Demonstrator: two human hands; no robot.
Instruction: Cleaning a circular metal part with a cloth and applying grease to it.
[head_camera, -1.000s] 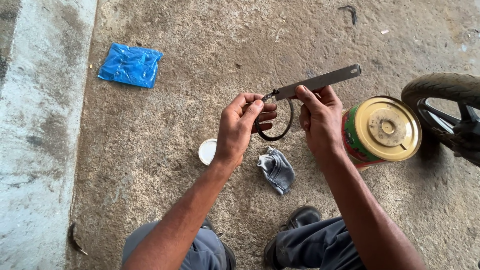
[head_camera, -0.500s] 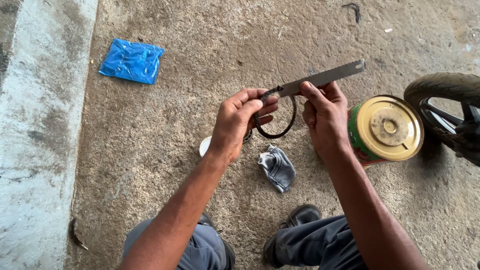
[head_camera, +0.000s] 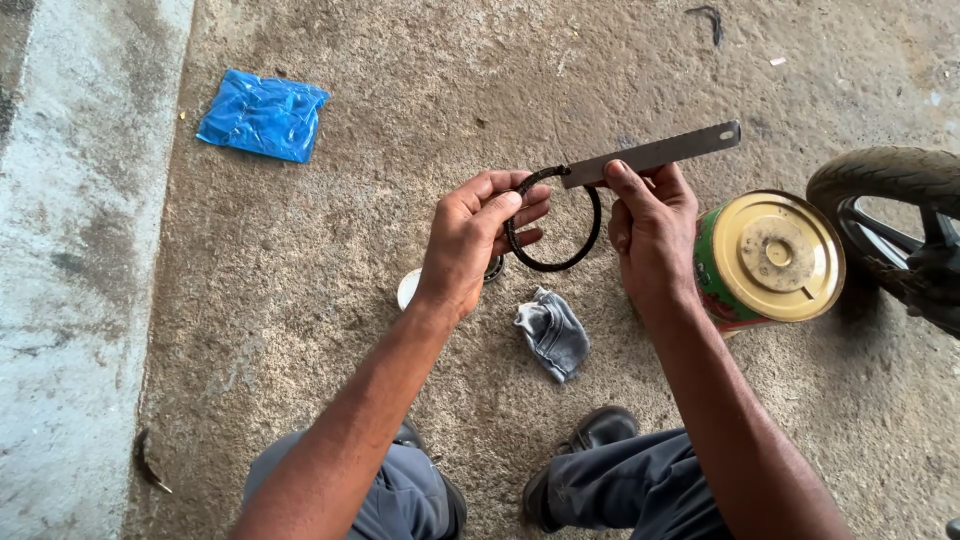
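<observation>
Black ring (head_camera: 556, 262) between left fingers (head_camera: 510, 208).

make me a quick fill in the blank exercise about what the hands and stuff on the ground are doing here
1. The left hand holds a thin black ____ by its edge.
2. The right hand holds a flat metal strip whose tip touches the ____ of that loop.
3. The crumpled bag on the concrete floor is ____ in colour.
4. The tin beside the right hand has a ____ lid.

Missing words: ring; top; blue; gold
</observation>
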